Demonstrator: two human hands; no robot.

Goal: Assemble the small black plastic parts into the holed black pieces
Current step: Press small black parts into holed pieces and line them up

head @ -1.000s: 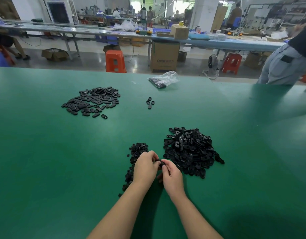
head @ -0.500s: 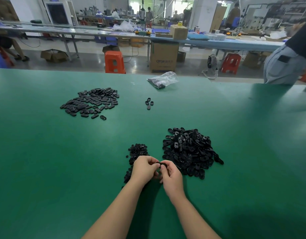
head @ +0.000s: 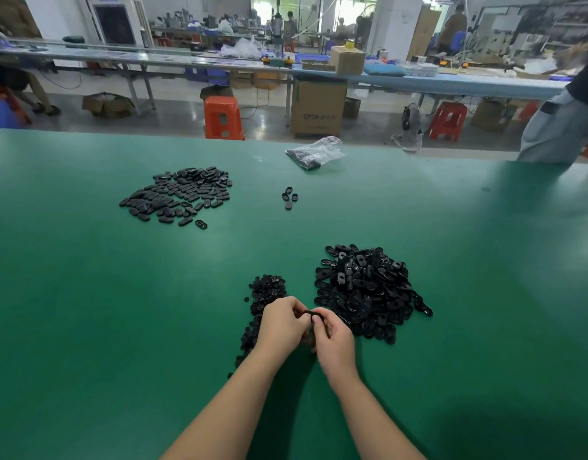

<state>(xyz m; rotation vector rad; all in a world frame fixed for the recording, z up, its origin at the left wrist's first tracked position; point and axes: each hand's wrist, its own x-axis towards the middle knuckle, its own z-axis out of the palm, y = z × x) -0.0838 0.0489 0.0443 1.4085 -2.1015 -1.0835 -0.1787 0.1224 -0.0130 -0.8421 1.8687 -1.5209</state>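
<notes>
Since a second ago the two hands have drawn closer together over the green table [head: 103,327], and the black piece [head: 314,314] between them has lifted a little higher above the fingers. The left hand [head: 281,323] curls its fingers round one end of that piece, while the right hand [head: 334,338] pinches the other end between thumb and fingers; both forearms reach in from the bottom edge. Whether a small part is already seated in the piece cannot be told, since the fingers cover most of it.

Just behind the left hand lies a narrow heap of small black parts [head: 264,293], partly hidden by the wrist. To the right of it, and touching the right hand's far side, sits a larger pile of holed black pieces [head: 369,290].

Farther out, well apart from both, a flatter spread of oval black pieces [head: 180,194] lies at left, with a few loose pieces [head: 288,196] near the table's middle. A clear plastic bag [head: 319,151] rests at the far edge. Beyond the table stand an orange stool [head: 223,117] and a cardboard box [head: 319,107].
</notes>
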